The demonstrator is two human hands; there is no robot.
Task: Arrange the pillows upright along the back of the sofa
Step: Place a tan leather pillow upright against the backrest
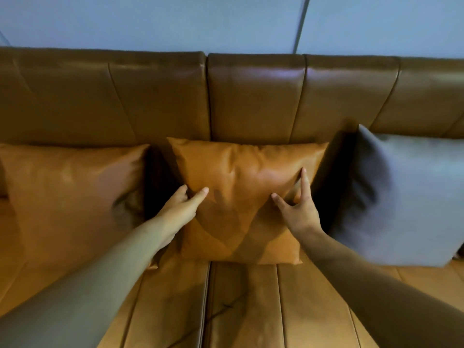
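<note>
A tan leather pillow [241, 177] stands upright in the middle of the brown leather sofa, leaning on the backrest [251, 96]. My left hand [182, 205] rests against its left edge, thumb on the front face and fingers curled behind the side. My right hand [297, 209] touches its right side with fingers spread, thumb on the front and index finger pointing up along the edge. A second tan pillow [72, 197] stands upright to the left. A grey pillow [406, 197] stands upright to the right, blurred.
The sofa seat cushions [238, 305] stretch toward me below the pillows, with seams running front to back. A pale blue wall [175, 21] rises behind the backrest. Dark gaps separate the pillows.
</note>
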